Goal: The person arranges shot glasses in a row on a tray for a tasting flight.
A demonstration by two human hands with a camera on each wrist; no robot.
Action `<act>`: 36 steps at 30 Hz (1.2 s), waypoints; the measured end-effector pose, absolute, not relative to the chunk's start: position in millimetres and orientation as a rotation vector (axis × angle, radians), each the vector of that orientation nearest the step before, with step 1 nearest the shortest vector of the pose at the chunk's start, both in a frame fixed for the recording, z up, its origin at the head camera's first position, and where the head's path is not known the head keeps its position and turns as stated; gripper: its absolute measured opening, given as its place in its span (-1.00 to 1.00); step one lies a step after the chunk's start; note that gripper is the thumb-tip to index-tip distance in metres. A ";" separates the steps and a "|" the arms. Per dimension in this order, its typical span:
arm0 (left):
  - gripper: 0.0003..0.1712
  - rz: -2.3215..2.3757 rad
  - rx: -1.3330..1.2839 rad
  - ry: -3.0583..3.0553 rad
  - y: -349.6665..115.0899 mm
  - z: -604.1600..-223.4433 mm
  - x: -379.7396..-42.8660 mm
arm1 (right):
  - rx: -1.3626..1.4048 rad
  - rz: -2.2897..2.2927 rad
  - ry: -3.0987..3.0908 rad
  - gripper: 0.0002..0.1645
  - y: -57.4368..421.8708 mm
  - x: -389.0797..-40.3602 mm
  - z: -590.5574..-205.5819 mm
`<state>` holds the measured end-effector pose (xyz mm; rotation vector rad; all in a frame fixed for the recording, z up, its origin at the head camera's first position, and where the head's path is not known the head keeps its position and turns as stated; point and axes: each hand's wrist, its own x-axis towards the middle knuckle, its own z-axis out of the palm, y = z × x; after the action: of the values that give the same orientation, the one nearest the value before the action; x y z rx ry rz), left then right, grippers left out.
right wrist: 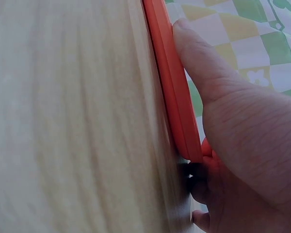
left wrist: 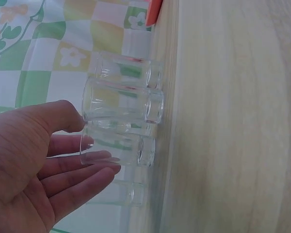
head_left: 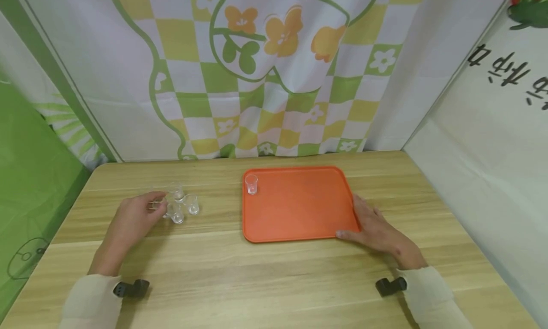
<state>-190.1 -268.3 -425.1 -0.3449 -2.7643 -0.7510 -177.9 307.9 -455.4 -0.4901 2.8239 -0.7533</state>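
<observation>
My left hand (head_left: 138,217) is among a cluster of small clear shot glasses at the table's left. Its thumb and index finger hold one shot glass (left wrist: 117,145) near the rim, while the other fingers (left wrist: 82,191) stretch out behind it. Close beside stand more shot glasses (head_left: 192,205), upright on the wood. My right hand (head_left: 378,229) grips the front right corner of an orange tray (head_left: 299,205); the thumb lies on the front rim and the fingers run along the right side. A single shot glass (head_left: 251,184) stands in the tray's back left corner.
The wooden table (head_left: 257,281) ends at the back against a checked curtain (head_left: 274,115). A white wall panel (head_left: 484,177) borders the right side, and green cloth (head_left: 38,153) hangs at the left. Bare wood lies between the glasses and the tray.
</observation>
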 end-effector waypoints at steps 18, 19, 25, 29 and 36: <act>-0.59 -0.817 -0.350 -2.784 -272.4 -425.2 -183.6 | -0.509 -0.763 2.833 0.40 307.5 -178.4 -455.2; -0.58 -0.815 -0.347 -2.793 -272.5 -424.6 -183.4 | -0.508 -0.763 2.833 0.40 307.6 -178.3 -455.3; -0.57 -0.786 -0.359 -2.804 -274.0 -424.8 -183.7 | -0.510 -0.764 2.836 0.40 308.8 -178.9 -457.0; -0.56 -0.779 -0.372 -2.800 -275.4 -425.9 -183.5 | -0.509 -0.761 2.838 0.40 309.3 -179.1 -457.5; -0.55 -0.797 -0.375 -2.803 -277.2 -427.0 -182.9 | -0.510 -0.765 2.840 0.40 308.3 -178.6 -456.8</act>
<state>-182.9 -277.2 -427.0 -0.3748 -2.8028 -0.7971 -178.6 308.3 -456.8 -0.5099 2.8405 -0.7648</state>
